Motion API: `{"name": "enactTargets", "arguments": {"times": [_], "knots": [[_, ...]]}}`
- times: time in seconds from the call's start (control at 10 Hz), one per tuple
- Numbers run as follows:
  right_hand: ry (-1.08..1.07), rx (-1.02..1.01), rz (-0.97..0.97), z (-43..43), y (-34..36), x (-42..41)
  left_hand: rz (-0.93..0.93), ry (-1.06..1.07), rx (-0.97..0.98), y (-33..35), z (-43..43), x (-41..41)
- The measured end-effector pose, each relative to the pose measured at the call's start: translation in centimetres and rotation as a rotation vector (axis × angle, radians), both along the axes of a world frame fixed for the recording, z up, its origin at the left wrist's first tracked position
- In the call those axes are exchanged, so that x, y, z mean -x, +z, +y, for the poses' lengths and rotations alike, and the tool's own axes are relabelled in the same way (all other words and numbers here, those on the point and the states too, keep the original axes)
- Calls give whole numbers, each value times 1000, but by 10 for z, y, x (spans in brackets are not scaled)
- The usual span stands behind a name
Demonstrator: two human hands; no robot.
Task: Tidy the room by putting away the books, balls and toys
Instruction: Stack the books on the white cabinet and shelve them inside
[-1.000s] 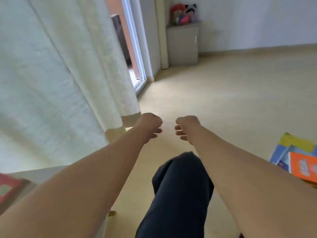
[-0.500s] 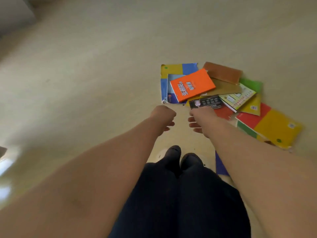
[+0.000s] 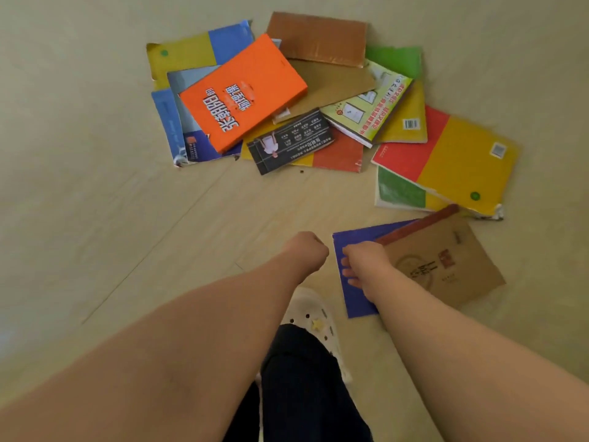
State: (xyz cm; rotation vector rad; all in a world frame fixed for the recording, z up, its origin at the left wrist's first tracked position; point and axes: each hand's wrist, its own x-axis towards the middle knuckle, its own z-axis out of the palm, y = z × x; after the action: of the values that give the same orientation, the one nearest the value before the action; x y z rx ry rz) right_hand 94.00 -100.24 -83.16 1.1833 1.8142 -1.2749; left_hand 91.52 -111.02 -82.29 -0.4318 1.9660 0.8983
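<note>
Now: left grip clenched, empty; right grip curled, empty, over blue book. Books all on floor: blue under brown book beside shoe, orange book topping far pile. Risks: pulling blue drags brown off; overlapped pile slides, thin covers bend; foot may tread on blue corner

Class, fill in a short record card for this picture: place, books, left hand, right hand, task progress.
Place: pale floor
Books: scattered flat, overlapping; orange book on top of the far pile
Nearest books: blue book partly under a brown book
Left hand: fist, holding nothing
Right hand: fingers curled, above the blue book
Progress: no book picked up yet
</note>
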Motion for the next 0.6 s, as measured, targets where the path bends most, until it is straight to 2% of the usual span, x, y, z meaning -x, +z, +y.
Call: {"name": "enactTargets", "arguments": {"times": [0.1,0.2,0.3,0.5,0.6], "knots": [[-42,-11,-40,12,-21,-10,-42,-61,-13,-12,18,-8],[-167,-50,-43,22,-32,-21,41,-113,-27,-24,28,-8],[-310,-99,-4,38,-43,-40,147,-245,-26,-33,38,-13],[-643,-261,-289,59,-55,-87,345,-654,75,-45,53,-10],[-880,-176,-268,63,-61,-86,274,-769,87,-57,56,8]]}}
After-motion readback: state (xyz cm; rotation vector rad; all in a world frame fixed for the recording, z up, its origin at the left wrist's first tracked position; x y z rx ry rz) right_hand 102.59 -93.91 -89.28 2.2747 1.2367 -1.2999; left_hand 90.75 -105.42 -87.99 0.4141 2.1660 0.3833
